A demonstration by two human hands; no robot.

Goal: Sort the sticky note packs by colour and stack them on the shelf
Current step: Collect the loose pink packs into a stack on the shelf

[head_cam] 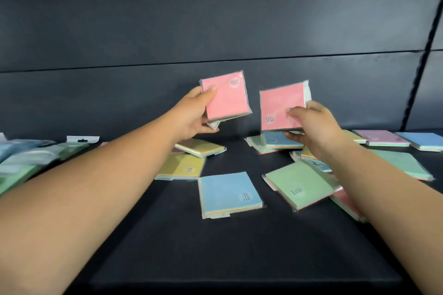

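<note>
Left hand (191, 112) and right hand (309, 124), mid-frame, each pinching a pink wrapped pack (left pack (226, 98), right pack (282, 108)); arms outstretched above dark shelf (239, 246).

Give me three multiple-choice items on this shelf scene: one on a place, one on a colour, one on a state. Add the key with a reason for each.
1. Where does the blue pack nearest the camera lie?
A. Flat on the dark shelf
B. In the left hand
C. Leaning on the back wall

2. What colour shows on top of the two raised packs?
A. Yellow
B. Pink
C. Green

3. What are the hands doing?
A. Both empty
B. Only the right one holds a pack
C. Each holds one pack

Key: 1 A, it rests flat between the forearms. 2 B, the left pink pack and the right pink pack both show pink tops. 3 C, the left hand and the right hand each grip one off the shelf.
</note>
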